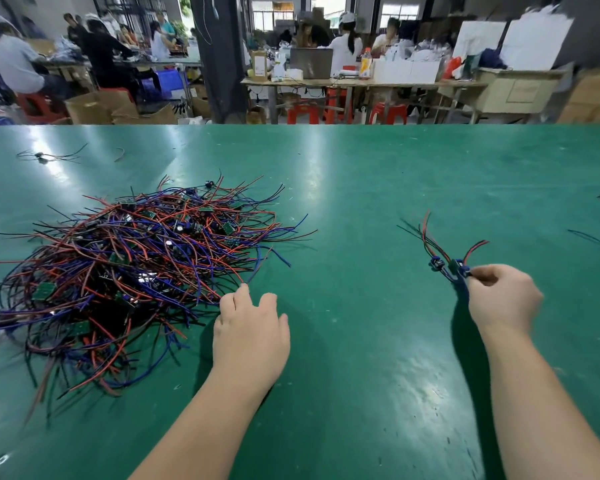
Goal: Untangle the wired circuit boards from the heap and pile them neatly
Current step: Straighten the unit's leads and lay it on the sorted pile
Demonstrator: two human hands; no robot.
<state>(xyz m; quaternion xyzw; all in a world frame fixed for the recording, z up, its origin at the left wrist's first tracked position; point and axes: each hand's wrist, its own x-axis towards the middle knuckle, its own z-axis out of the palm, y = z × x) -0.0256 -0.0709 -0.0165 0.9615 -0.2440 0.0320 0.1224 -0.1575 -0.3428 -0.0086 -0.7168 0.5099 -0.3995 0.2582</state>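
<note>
Red-blue heap (129, 271) by loosely spread left fingers (241, 297), right fingers (482, 273) pinching wired boards (447, 266); risks dragging neighbours if tugged.

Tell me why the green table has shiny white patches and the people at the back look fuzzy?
Head view: lamps out of frame probably glare off the glossy table in pale streaks; the far people are smeared, likely by head motion and the wide lens; the heap is fairly sharp; the left hand and right hand cast soft shadows.
</note>
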